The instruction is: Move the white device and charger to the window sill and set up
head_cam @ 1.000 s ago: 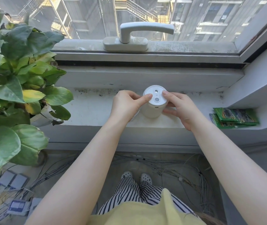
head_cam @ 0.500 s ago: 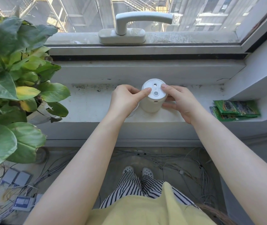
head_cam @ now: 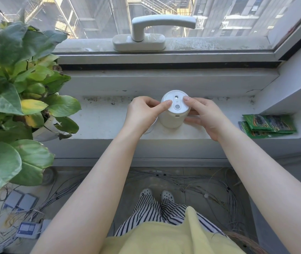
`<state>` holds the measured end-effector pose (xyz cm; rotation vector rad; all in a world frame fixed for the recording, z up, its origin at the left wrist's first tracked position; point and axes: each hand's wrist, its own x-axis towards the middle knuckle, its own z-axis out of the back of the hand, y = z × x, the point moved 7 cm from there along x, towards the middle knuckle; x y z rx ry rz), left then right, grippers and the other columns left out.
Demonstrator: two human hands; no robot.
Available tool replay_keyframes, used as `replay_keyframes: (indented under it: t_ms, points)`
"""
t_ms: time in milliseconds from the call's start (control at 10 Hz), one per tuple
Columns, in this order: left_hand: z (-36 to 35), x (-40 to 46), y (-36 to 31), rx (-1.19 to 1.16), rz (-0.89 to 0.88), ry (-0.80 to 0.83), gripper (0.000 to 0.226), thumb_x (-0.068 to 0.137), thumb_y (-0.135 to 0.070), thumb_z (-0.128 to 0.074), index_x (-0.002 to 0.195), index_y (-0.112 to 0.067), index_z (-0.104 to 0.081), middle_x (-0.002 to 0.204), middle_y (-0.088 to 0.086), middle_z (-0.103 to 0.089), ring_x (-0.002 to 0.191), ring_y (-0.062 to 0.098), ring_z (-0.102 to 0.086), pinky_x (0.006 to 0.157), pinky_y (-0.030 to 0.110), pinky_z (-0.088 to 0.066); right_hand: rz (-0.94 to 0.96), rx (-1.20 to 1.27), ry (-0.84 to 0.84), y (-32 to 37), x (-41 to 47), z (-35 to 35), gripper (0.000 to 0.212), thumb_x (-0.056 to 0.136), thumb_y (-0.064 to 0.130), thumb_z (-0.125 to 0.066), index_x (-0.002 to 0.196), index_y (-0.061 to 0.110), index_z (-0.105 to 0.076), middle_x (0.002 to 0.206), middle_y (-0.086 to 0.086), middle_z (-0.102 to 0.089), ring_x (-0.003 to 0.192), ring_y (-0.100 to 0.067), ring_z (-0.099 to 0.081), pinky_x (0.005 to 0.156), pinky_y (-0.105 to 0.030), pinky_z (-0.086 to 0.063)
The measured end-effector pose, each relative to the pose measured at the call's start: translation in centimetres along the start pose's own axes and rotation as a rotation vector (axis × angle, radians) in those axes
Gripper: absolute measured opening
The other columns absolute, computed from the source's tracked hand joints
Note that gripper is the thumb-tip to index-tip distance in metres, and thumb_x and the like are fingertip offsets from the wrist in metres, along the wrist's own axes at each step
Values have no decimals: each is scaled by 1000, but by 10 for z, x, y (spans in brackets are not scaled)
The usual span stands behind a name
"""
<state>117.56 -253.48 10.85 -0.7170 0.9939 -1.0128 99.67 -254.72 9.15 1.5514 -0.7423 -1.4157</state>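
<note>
A white cylindrical device (head_cam: 174, 112) stands upright on the window sill (head_cam: 105, 123), with two small round spots on its flat top and a small port on its near side. My left hand (head_cam: 142, 114) touches the left edge of its top with the thumb. From the right, my right hand (head_cam: 204, 116) wraps around it, thumb on the top edge and fingers against the side. A thin white cable (head_cam: 150, 130) curves out under my left wrist. The charger itself is hidden.
A leafy potted plant (head_cam: 18, 99) fills the left side and overhangs the sill. Green packets (head_cam: 267, 125) lie on the sill at the right. A window handle (head_cam: 157, 30) sits on the frame behind. Many cables (head_cam: 182, 182) cover the floor below.
The hands and device have stayed in place on the sill; only the view has shifted slightly, and my fingers have adjusted a little on the device's top.
</note>
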Motion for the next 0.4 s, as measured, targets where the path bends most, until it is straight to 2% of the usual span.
replay_keyframes:
  t_ms: [200, 300, 400]
  points:
    - [-1, 0, 0, -11, -4, 1, 34, 73, -49, -73, 84, -17, -73, 76, -10, -67, 77, 7, -62, 71, 21, -47, 8, -11, 16, 0, 1, 1, 33, 93, 35, -56, 109, 10, -69, 101, -5, -74, 90, -15, -69, 94, -39, -53]
    - [0, -4, -1, -28, -3, -15, 35, 75, -51, -70, 84, -18, -72, 77, -11, -67, 81, 10, -65, 74, 22, -49, 19, -51, -4, 1, 0, 2, 38, 92, 38, -57, 115, 10, -67, 110, -8, -72, 99, -20, -68, 99, -43, -52]
    - [12, -4, -6, -104, -47, -80, 33, 79, -53, -65, 87, -21, -70, 84, -9, -69, 86, 10, -68, 73, 20, -48, 42, -60, -58, 6, -2, 9, 47, 86, 50, -59, 118, 16, -65, 122, -7, -67, 117, -25, -61, 99, -43, -52]
